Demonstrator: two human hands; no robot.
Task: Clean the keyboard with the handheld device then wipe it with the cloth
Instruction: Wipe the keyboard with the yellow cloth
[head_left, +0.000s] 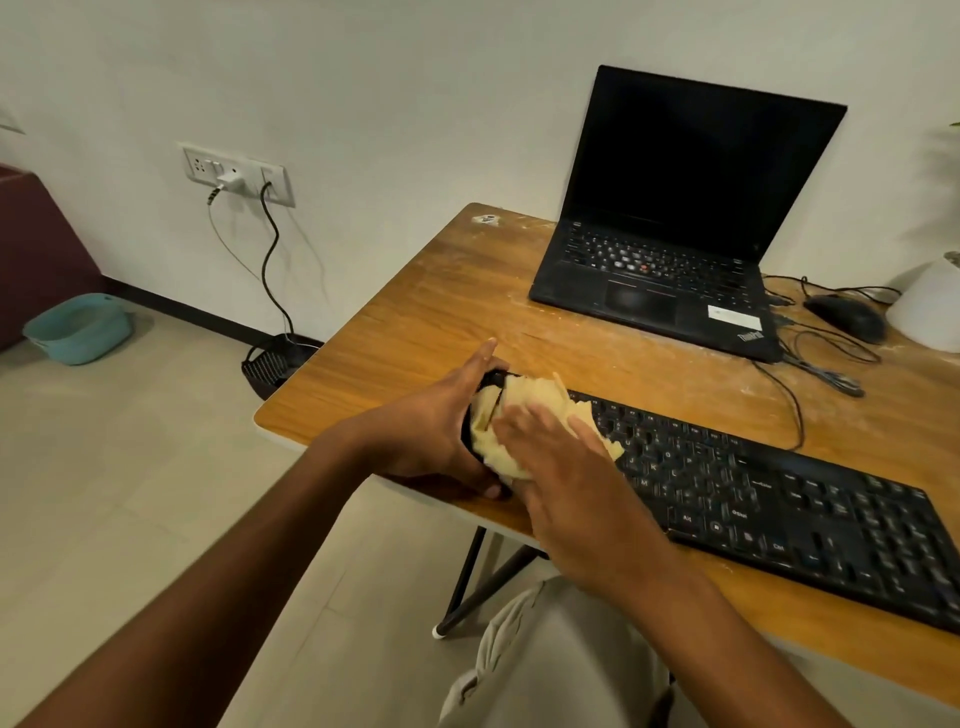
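A black keyboard (769, 499) lies slanted across the near part of the wooden table (426, 312). A crumpled yellow cloth (524, 410) covers its left end. My right hand (566, 467) lies flat on the cloth with straight fingers, pressing it onto the keys. My left hand (436, 431) holds the keyboard's left end, fingers along the far edge and thumb at the near edge. The handheld cleaning device is not in sight.
An open black laptop (675, 218) stands at the table's back. To its right are a black mouse (847, 314), loose cables (826, 364) and a white pot (930, 306). A wall socket (234, 174), a black basket (270, 364) and a blue basin (78, 327) lie to the left.
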